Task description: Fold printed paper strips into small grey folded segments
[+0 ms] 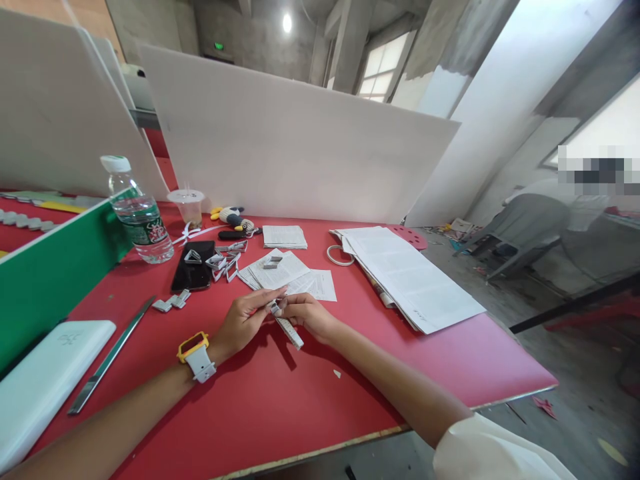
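Over the red table, my left hand [250, 319] and my right hand [307, 313] meet at the fingertips around a folded strip of printed paper [290, 333]. Both hands pinch its upper end, while the long tail slants down toward me. Just beyond my fingers lie printed paper slips [280, 270] with a small folded paper piece [273, 263] on top. Several folded paper links [227, 260] are heaped to the left, partly on a black phone [193, 267]. Another short folded chain [171, 301] sits nearer my left hand.
At left are a water bottle [143, 223], a plastic cup [189, 208], a metal blade or ruler [113, 357] and a white box [50, 387]. A paper stack [415, 277] and tape ring [340, 255] lie right. A white partition [300, 147] stands behind; a person sits far right.
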The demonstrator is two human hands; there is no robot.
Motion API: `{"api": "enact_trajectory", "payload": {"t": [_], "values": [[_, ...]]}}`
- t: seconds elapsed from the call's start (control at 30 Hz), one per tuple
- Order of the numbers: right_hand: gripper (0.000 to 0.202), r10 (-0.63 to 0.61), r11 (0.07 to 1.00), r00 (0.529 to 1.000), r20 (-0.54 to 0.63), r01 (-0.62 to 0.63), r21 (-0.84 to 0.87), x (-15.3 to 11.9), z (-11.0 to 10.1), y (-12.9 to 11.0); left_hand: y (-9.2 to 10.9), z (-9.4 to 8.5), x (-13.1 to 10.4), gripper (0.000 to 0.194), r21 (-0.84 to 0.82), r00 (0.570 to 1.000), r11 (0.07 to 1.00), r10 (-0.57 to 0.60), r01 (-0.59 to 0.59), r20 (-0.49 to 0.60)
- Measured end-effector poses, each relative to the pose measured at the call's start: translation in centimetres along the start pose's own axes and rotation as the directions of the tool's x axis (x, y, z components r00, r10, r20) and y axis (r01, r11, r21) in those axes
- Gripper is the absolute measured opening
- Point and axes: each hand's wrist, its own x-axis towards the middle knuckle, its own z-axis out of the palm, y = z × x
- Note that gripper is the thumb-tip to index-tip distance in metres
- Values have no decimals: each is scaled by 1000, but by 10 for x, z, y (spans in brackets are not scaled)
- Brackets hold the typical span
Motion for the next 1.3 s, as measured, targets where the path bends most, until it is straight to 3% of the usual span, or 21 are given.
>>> {"api": "enact_trajectory", "payload": {"t": [0.13, 0.23, 0.4, 0.57, 0.8, 1.3], "values": [[12, -3, 998, 999, 33, 5, -58, 0, -1, 0, 2, -2, -1, 47, 129, 998, 991, -30, 37, -54], [11, 6, 998, 1000, 28, -4, -70, 0, -1, 0, 0, -2, -1, 44, 208, 998, 978, 17, -5, -54], [12, -1, 999, 1000, 11, 2, -50, -1, 1, -1, -7, -3, -2, 49, 324, 973, 918, 213, -230, 88], [11, -20, 999, 1000, 0, 20, -44, -1, 1, 1, -6, -3, -3, 51, 409, 968, 881, 181, -237, 172], [13, -35, 999, 999, -21, 35, 17, 0, 2, 1, -5, -1, -2, 52, 337, 947, 908, 156, -249, 280], [23, -72, 997, 997, 19, 71, 43, 1, -1, 3, -4, 2, -1, 55, 230, 967, 965, 69, -127, 245]]}}
